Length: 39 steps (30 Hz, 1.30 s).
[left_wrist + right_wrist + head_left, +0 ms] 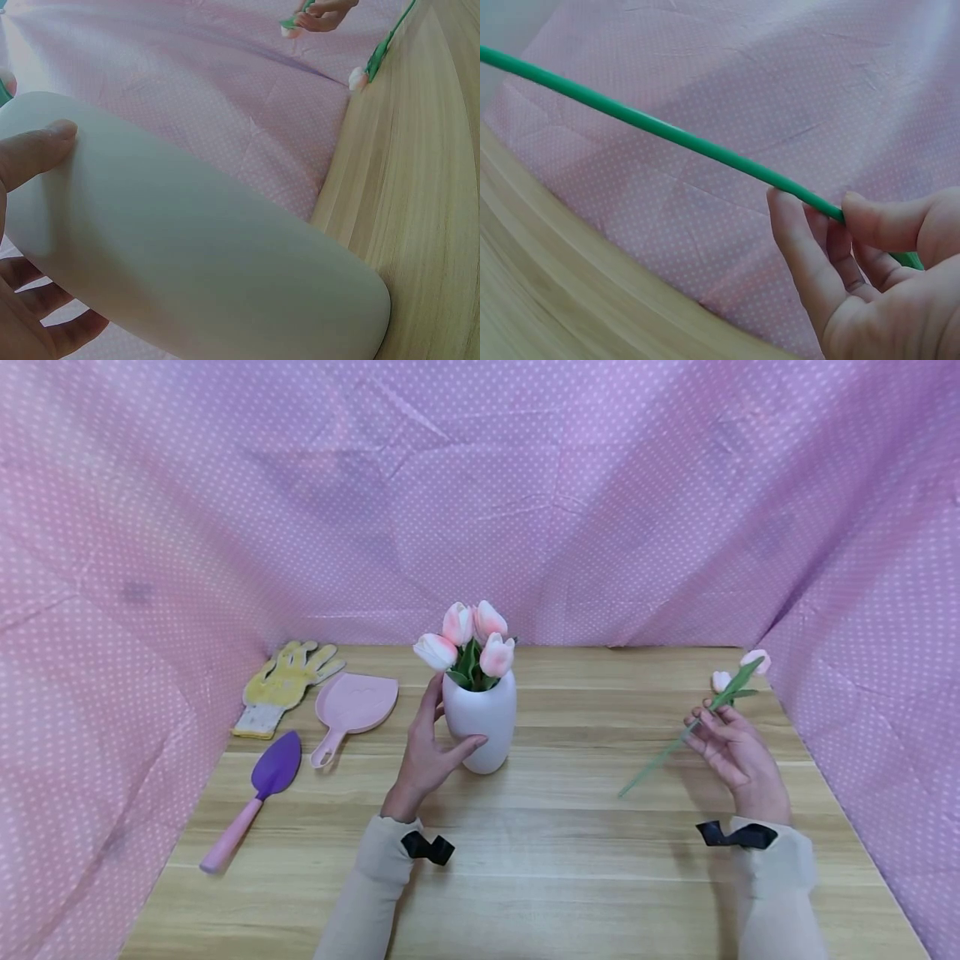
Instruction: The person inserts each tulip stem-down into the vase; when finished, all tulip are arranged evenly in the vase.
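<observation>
My left hand (pixel 429 747) grips a white vase (pixel 483 727) near the middle of the table, thumb across its front and fingers along its far side. Several pink-and-white tulips (pixel 457 625) with green leaves stand in the vase. The smooth vase wall (pixel 195 240) fills much of the left wrist view. At the right, my right hand (pixel 738 756) pinches the green stem (pixel 675 133) of a single tulip (pixel 755 662) between thumb and fingers, its bare end slanting toward the vase. Another tulip (pixel 358 79) lies on the table behind that hand, partly hidden in the head view.
To the left of the vase lie a pink dustpan-shaped scoop (pixel 358 703), a yellow-and-white work glove (pixel 281 685) and a purple trowel (pixel 276 766) with a pink handle. The wooden table (pixel 570 860) is enclosed by pink dotted cloth (pixel 525 510) at the back and sides.
</observation>
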### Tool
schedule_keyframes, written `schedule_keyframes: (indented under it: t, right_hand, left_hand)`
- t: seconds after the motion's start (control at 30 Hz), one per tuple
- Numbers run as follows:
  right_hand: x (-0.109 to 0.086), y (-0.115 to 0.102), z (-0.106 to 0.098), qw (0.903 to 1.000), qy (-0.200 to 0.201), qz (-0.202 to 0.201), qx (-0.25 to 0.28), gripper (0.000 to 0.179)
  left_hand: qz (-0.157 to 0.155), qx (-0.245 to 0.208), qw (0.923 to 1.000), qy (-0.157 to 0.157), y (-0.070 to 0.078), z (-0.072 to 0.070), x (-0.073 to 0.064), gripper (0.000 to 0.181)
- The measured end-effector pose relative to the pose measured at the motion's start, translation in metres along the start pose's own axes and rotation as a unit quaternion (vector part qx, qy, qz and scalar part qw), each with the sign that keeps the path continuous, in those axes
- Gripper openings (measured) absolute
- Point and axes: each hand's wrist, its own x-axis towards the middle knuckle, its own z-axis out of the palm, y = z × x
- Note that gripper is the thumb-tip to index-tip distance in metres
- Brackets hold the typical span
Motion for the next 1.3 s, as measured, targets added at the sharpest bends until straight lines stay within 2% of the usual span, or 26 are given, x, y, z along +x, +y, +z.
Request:
schedule_keyframes:
  t: [0.2,0.5,0.8,1.03,1.3]
  right_hand:
    - [0.001,0.007,0.006,0.9995,0.020,-0.024,0.007,0.025]
    - [0.003,0.022,0.017,0.9901,0.099,-0.099,0.009,0.016]
    - [0.007,0.035,0.026,0.9807,0.116,-0.154,0.034,0.014]
    - [0.012,0.046,0.037,0.9676,0.133,-0.208,0.053,0.010]
    - [0.013,0.053,0.052,0.9576,0.145,-0.242,0.060,0.007]
  left_hand:
    - [0.000,-0.002,1.0000,-0.001,0.000,0.000,0.000,0.101]
    - [-0.001,-0.001,1.0000,0.000,0.000,-0.001,0.000,0.102]
    - [0.001,-0.001,1.0000,0.000,0.001,-0.001,0.000,0.102]
    - [0.003,0.000,1.0000,0.000,0.001,-0.001,0.000,0.100]
    - [0.002,0.002,1.0000,0.001,0.001,-0.001,0.000,0.101]
